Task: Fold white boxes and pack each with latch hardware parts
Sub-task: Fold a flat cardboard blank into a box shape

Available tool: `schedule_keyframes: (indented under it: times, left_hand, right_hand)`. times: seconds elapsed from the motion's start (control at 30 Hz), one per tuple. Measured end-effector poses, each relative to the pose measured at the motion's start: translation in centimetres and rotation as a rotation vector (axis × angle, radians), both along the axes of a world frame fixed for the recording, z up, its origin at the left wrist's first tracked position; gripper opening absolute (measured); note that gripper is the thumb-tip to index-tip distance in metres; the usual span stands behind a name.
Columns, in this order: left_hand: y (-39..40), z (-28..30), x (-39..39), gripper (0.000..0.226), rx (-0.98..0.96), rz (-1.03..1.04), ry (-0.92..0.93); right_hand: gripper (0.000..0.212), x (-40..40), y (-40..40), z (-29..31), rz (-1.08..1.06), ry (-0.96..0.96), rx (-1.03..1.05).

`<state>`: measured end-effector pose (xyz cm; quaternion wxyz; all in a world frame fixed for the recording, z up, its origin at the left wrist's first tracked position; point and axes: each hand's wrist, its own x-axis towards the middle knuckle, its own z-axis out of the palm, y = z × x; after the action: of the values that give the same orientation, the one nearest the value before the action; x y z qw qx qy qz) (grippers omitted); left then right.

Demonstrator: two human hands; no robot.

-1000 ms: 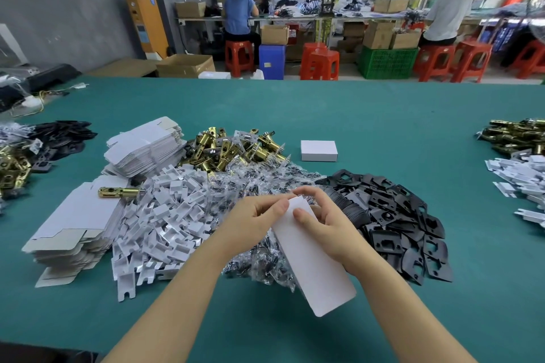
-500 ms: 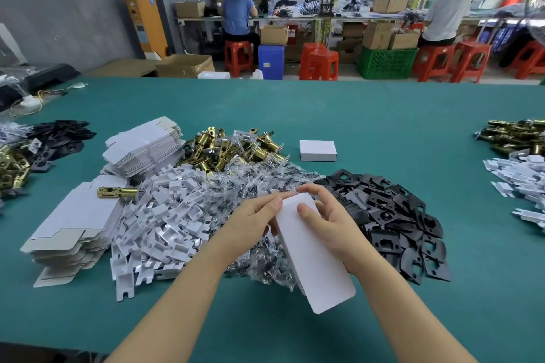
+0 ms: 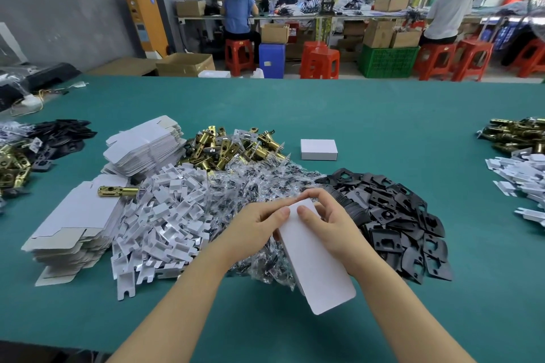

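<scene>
A long white cardboard box is held tilted above the heap of clear plastic hardware bags. The left hand and right hand both grip its far end, thumbs pressed on top. Black metal plates lie just right on the green table.

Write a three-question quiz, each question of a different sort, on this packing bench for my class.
1. True or false: both hands grip the far end of the white cardboard box.
2. Which pile lies directly right of the held box? A) brass latch bolts B) black metal strike plates C) flat white box blanks
3. Fill in: one closed small white box sits alone on the ____ table cover.

Key
1. True: left hand and right hand pinch its far end.
2. B: the black metal strike plates.
3. Green: the green table cover.
</scene>
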<state>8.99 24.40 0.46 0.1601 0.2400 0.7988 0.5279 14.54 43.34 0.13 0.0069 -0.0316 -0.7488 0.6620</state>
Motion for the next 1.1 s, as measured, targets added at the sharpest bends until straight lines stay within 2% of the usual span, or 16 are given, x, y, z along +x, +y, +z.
schedule_keyframes:
  times: [0.17, 0.3, 0.4, 0.47, 0.57, 0.63, 0.73, 0.8, 0.87, 0.97, 1.03, 1.1]
  left_hand:
    - [-0.1, -0.2, -0.6, 0.030, 0.010, 0.018, -0.031]
    - [-0.3, -0.2, -0.6, 0.030, -0.039, -0.002, 0.011]
    - [-0.3, -0.2, -0.6, 0.034, -0.018, 0.086, 0.021]
    - [-0.6, -0.2, -0.5, 0.052, -0.068, 0.078, 0.163]
    - [-0.7, -0.4, -0.2, 0.076, -0.288, -0.030, 0.433]
    - [-0.5, -0.7, -0.1, 0.071, -0.312, -0.053, 0.542]
    - [-0.2, -0.9, -0.1, 0.056, -0.244, -0.009, 0.645]
    - [-0.3, -0.7, -0.2, 0.047, -0.173, 0.056, 0.617]
    - [-0.5, -0.4, -0.1, 0.040, -0.107, 0.109, 0.476]
    - [-1.0, -0.2, -0.2, 0.024, 0.033, 0.196, 0.308]
    - [-1.3, -0.3, -0.3, 0.024, 0.094, 0.180, 0.239]
    - [-1.3, -0.6, -0.3, 0.026, 0.070, 0.105, 0.204]
  right_hand:
    - [0.014, 0.0, 0.1, 0.2, 0.020, -0.106, -0.207]
    - [0.014, -0.2, 0.4, 0.0, -0.001, -0.119, -0.272]
    - [0.013, -0.7, 0.8, 0.0, -0.055, -0.219, -0.351]
    - [0.014, -1.1, 1.4, 0.0, -0.093, -0.296, -0.358]
    - [0.020, -1.5, 2.0, -0.1, -0.113, -0.369, -0.372]
    - [0.025, -1.6, 1.6, -0.2, -0.123, -0.408, -0.439]
    - [0.032, -1.3, 1.1, -0.3, -0.112, -0.429, -0.604]
    - [0.035, -1.2, 1.2, -0.4, -0.040, -0.385, -0.674]
    - [0.032, -0.9, 1.5, -0.7, 0.017, -0.307, -0.564]
    - [0.049, 0.0, 2.0, -1.5, 0.076, -0.114, -0.249]
    - [0.058, 0.6, 2.0, -2.2, 0.130, -0.002, -0.111]
    - [0.057, 0.7, 1.9, -2.9, 0.121, 0.084, -0.019]
